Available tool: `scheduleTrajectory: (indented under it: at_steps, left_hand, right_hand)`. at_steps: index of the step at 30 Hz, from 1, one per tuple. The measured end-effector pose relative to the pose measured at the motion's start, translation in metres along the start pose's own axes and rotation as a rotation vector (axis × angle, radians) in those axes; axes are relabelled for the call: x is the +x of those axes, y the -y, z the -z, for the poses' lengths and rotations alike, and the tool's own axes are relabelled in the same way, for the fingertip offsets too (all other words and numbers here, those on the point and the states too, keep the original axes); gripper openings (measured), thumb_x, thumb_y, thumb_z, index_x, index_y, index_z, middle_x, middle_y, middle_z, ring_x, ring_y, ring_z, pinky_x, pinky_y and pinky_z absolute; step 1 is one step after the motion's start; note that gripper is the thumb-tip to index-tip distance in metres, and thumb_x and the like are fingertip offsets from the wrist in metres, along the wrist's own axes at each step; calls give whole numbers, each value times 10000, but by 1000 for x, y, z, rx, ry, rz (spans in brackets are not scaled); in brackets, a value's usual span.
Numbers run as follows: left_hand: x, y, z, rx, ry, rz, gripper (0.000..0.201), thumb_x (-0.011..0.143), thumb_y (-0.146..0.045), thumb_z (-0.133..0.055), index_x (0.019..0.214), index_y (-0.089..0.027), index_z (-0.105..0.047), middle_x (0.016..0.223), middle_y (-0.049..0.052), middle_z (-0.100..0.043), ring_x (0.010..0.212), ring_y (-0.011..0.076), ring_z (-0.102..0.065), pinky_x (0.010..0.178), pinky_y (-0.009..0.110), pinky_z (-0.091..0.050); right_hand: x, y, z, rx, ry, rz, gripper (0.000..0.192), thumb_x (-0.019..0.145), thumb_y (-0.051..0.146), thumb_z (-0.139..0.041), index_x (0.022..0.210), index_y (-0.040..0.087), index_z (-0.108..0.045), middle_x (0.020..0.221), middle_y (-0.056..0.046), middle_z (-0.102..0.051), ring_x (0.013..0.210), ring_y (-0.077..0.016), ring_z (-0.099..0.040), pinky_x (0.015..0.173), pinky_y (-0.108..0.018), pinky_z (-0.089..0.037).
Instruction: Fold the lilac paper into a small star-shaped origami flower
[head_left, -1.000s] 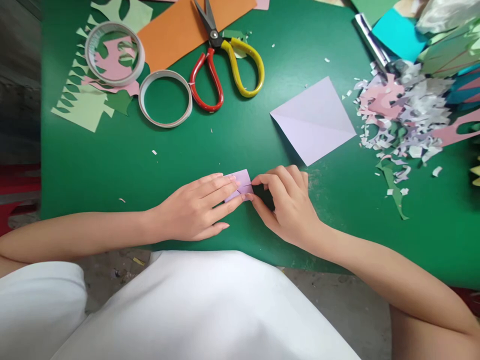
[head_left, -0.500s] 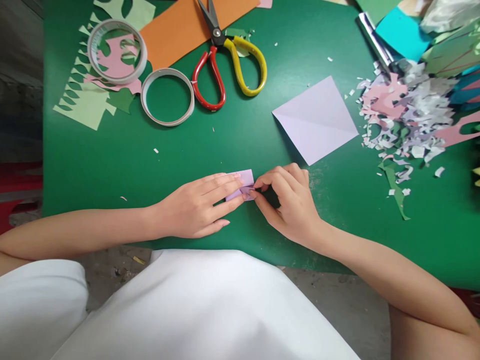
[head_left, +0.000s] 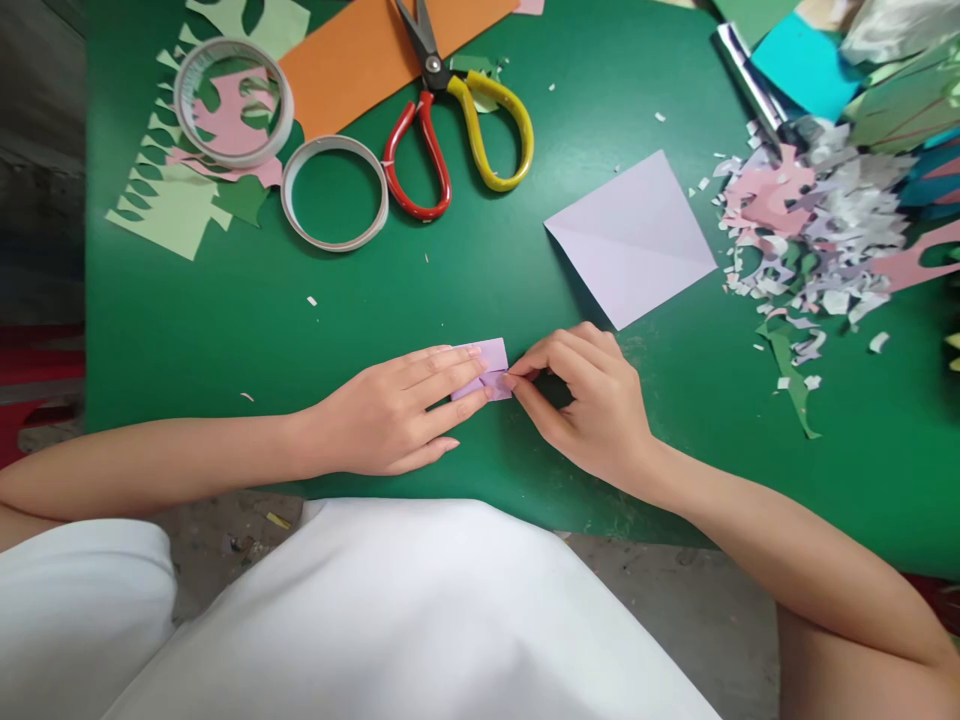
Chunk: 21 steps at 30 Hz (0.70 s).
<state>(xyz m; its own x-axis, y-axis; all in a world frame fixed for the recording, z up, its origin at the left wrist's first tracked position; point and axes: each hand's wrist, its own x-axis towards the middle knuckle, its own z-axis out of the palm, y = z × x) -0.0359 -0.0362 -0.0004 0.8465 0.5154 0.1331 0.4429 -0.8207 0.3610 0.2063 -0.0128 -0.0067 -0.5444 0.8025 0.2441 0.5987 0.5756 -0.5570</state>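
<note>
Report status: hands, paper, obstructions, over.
Left hand pressing small folded lilac paper flat on green table. Right hand pinching its right edge. Larger lilac sheet and scissors lie apart.

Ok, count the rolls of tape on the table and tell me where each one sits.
2. One tape roll lies at the far left on pink and pale green paper cut-outs. The other tape roll lies flat on the green table, just left of the scissors. None looks hidden.

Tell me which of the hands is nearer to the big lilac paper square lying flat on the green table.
Right. The right hand lies just below the large lilac paper square, fingertips on the small folded lilac paper. The left hand is farther left, pressing that folded piece.
</note>
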Motion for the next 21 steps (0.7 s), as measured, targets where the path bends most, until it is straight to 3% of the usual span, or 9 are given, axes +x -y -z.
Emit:
scheduleTrajectory:
  at_steps: [6,13,21]
  left_hand:
    - [0,0,-1,2,-20,-5,461,929,-289,-579,1313,-34,-566,1372,253,-555,1318,357,-543,1104,507,-495]
    - [0,-1,0,-7,-15,12,477,924,-269,-591,1335,-33,-542,1391,246,-554,1326,345,-539,1107,504,-499]
    - [0,-1,0,22,-23,17,494,924,-263,-583,1345,-10,-523,1394,248,-558,1316,337,-552,1114,488,-497]
  right_hand:
    - [2,-5,-1,-102,-46,153,134,906,151,-627,791,203,-584,718,1,-680,625,-132,-548,596,-298,-434]
    - [4,-5,6,-423,-160,708,144,855,74,-664,763,185,-664,774,-27,-697,679,-130,-609,604,-278,-525]
    - [4,-7,9,-519,-80,865,143,907,144,-643,776,169,-694,850,-43,-690,763,-131,-627,629,-273,-536]
